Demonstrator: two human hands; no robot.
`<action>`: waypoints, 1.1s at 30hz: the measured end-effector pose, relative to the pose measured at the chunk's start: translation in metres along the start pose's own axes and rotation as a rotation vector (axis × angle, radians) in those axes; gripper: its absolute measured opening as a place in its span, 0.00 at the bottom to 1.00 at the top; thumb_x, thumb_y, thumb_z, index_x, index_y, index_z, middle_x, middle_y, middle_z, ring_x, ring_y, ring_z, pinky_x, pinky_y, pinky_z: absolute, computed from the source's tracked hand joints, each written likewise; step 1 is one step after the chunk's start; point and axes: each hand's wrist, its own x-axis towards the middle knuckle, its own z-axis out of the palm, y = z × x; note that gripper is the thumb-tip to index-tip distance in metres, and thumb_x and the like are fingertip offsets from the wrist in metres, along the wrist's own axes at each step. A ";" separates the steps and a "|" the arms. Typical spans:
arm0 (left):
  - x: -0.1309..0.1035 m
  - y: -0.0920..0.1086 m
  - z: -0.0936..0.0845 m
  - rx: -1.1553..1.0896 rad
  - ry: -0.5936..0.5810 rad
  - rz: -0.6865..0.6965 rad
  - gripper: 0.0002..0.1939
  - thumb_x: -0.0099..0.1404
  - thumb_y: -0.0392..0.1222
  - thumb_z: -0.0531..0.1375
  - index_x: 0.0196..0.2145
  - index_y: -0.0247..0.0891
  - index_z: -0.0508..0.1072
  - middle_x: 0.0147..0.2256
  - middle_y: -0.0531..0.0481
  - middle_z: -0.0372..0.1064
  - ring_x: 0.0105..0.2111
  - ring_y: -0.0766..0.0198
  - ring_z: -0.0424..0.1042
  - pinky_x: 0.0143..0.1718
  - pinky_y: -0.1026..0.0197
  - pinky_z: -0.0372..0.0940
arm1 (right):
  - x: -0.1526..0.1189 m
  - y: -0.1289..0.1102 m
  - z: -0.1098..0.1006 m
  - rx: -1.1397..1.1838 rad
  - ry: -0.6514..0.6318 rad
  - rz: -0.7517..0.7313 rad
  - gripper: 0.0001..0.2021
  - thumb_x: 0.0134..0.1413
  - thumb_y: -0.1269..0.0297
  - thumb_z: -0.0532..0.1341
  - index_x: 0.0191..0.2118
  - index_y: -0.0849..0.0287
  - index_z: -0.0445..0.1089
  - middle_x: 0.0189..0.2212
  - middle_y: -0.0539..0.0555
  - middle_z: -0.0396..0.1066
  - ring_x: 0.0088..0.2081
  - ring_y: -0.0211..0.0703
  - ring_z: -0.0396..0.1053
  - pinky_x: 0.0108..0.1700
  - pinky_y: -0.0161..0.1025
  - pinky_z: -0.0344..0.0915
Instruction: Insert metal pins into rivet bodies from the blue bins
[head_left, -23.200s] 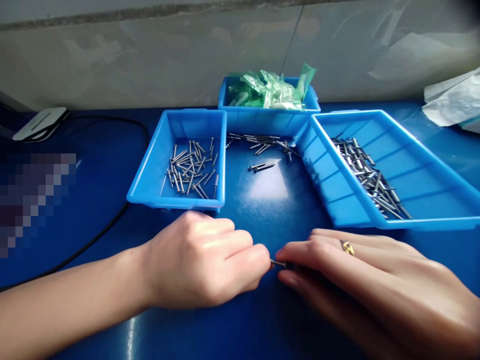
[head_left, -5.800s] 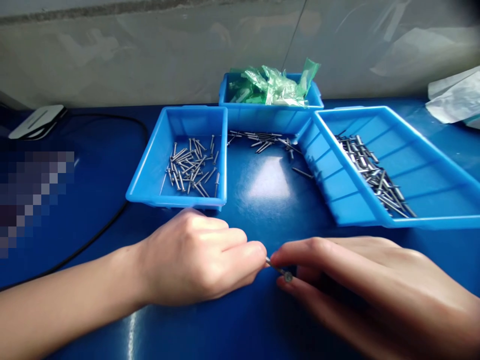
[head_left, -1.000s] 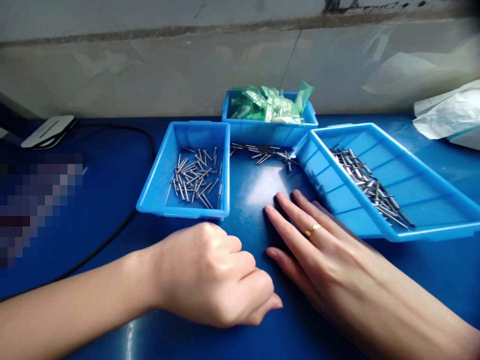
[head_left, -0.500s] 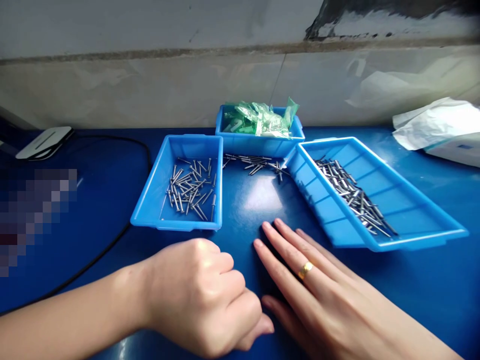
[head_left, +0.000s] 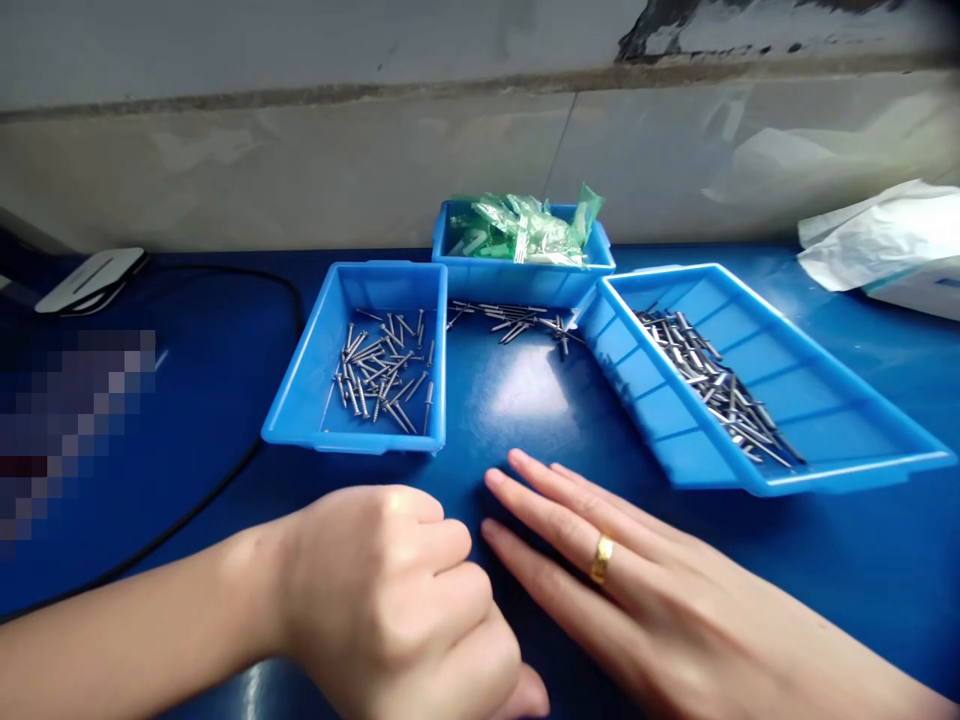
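My left hand (head_left: 405, 590) is closed in a fist, its back toward me, in front of the left bin; whatever its fingers may hold is hidden. My right hand (head_left: 607, 570) reaches in from the lower right with fingers stretched, a gold ring on one of them, and nothing shows in it. The left blue bin (head_left: 352, 441) contains a heap of screws (head_left: 375, 375). In the right blue bin (head_left: 847, 400) lies a pile of pop rivets (head_left: 720, 390). More loose rivets (head_left: 517, 318) are scattered on the blue table between the bins.
At the back, a third blue bin (head_left: 517, 280) holds green plastic packets (head_left: 517, 225). A black cable (head_left: 225, 485) runs along the left to a flat white device (head_left: 94, 280). White paper or plastic (head_left: 885, 235) lies at the far right, near the wall.
My right hand has shifted left, nearer to the left fist, with its fingers still stretched. The fist has sunk slightly in the view and stays closed. The bins' contents look unchanged.
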 end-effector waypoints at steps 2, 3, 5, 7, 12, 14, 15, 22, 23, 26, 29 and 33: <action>-0.001 -0.002 0.001 0.006 -0.014 -0.006 0.35 0.77 0.49 0.75 0.18 0.44 0.63 0.17 0.59 0.56 0.18 0.65 0.52 0.17 0.55 0.56 | 0.000 0.002 -0.001 -0.024 0.052 0.051 0.27 0.69 0.76 0.61 0.70 0.61 0.80 0.69 0.65 0.81 0.71 0.62 0.77 0.67 0.52 0.82; -0.001 -0.003 0.001 0.011 -0.027 -0.019 0.33 0.78 0.47 0.74 0.18 0.44 0.64 0.18 0.59 0.57 0.18 0.64 0.54 0.17 0.54 0.55 | 0.000 0.002 -0.001 -0.030 0.079 0.081 0.28 0.68 0.79 0.60 0.68 0.61 0.81 0.66 0.65 0.83 0.67 0.61 0.80 0.64 0.51 0.82; -0.002 -0.005 0.003 0.020 -0.041 -0.057 0.31 0.80 0.42 0.71 0.20 0.44 0.65 0.18 0.58 0.59 0.18 0.64 0.56 0.17 0.53 0.53 | 0.001 0.005 -0.001 -0.032 0.109 0.097 0.28 0.62 0.83 0.58 0.63 0.65 0.83 0.56 0.65 0.87 0.55 0.57 0.84 0.56 0.45 0.84; -0.004 -0.005 0.005 0.051 -0.055 -0.103 0.28 0.81 0.38 0.67 0.22 0.43 0.66 0.19 0.58 0.62 0.18 0.64 0.59 0.18 0.52 0.53 | 0.003 0.008 -0.002 -0.017 0.094 0.070 0.26 0.58 0.85 0.57 0.56 0.67 0.85 0.47 0.63 0.87 0.43 0.51 0.83 0.47 0.41 0.83; -0.005 -0.005 0.010 0.130 -0.035 -0.228 0.18 0.84 0.32 0.57 0.33 0.38 0.76 0.24 0.56 0.70 0.20 0.63 0.69 0.18 0.54 0.59 | 0.008 0.016 -0.008 0.057 0.107 0.093 0.20 0.66 0.86 0.55 0.44 0.60 0.83 0.39 0.57 0.84 0.35 0.45 0.78 0.38 0.39 0.79; -0.004 -0.004 0.011 0.136 -0.038 -0.246 0.17 0.84 0.31 0.54 0.38 0.35 0.78 0.26 0.54 0.73 0.21 0.62 0.72 0.18 0.54 0.62 | 0.010 0.017 -0.008 0.074 0.119 0.095 0.21 0.69 0.86 0.54 0.43 0.59 0.82 0.39 0.57 0.84 0.35 0.46 0.78 0.38 0.40 0.78; -0.004 -0.004 0.011 0.131 -0.043 -0.245 0.18 0.85 0.30 0.53 0.38 0.35 0.79 0.26 0.54 0.73 0.21 0.61 0.73 0.18 0.54 0.63 | 0.011 0.017 -0.007 0.084 0.117 0.092 0.22 0.72 0.85 0.53 0.42 0.59 0.83 0.39 0.58 0.84 0.36 0.46 0.78 0.38 0.40 0.78; -0.003 -0.003 0.010 0.062 -0.062 -0.279 0.20 0.85 0.29 0.53 0.34 0.39 0.76 0.26 0.56 0.72 0.21 0.62 0.73 0.20 0.54 0.62 | 0.013 0.015 -0.009 0.128 0.119 0.040 0.26 0.80 0.82 0.49 0.42 0.59 0.84 0.38 0.57 0.84 0.37 0.46 0.79 0.40 0.42 0.78; -0.004 -0.003 0.010 0.055 -0.066 -0.279 0.20 0.85 0.30 0.53 0.35 0.39 0.76 0.26 0.56 0.73 0.22 0.62 0.73 0.21 0.54 0.63 | 0.013 0.016 -0.009 0.133 0.113 0.040 0.25 0.79 0.83 0.49 0.42 0.59 0.84 0.39 0.57 0.84 0.37 0.46 0.80 0.41 0.42 0.79; -0.005 -0.005 0.010 0.021 -0.089 -0.265 0.18 0.85 0.30 0.55 0.35 0.39 0.75 0.27 0.56 0.73 0.22 0.62 0.73 0.22 0.56 0.63 | 0.013 0.016 -0.007 0.145 0.110 0.047 0.23 0.77 0.83 0.51 0.43 0.58 0.83 0.39 0.57 0.85 0.37 0.46 0.79 0.41 0.41 0.79; -0.006 -0.007 0.010 0.002 -0.094 -0.259 0.18 0.85 0.30 0.56 0.34 0.39 0.74 0.27 0.56 0.73 0.22 0.63 0.73 0.24 0.57 0.63 | 0.014 0.016 -0.005 0.157 0.121 0.049 0.22 0.76 0.84 0.52 0.41 0.58 0.81 0.38 0.56 0.83 0.35 0.44 0.78 0.41 0.41 0.77; -0.007 -0.008 0.011 -0.017 -0.073 -0.265 0.20 0.88 0.32 0.53 0.37 0.38 0.76 0.27 0.56 0.75 0.23 0.63 0.74 0.25 0.56 0.64 | 0.009 0.008 -0.008 0.166 0.148 0.156 0.20 0.72 0.83 0.54 0.32 0.53 0.69 0.30 0.50 0.73 0.26 0.38 0.69 0.28 0.37 0.66</action>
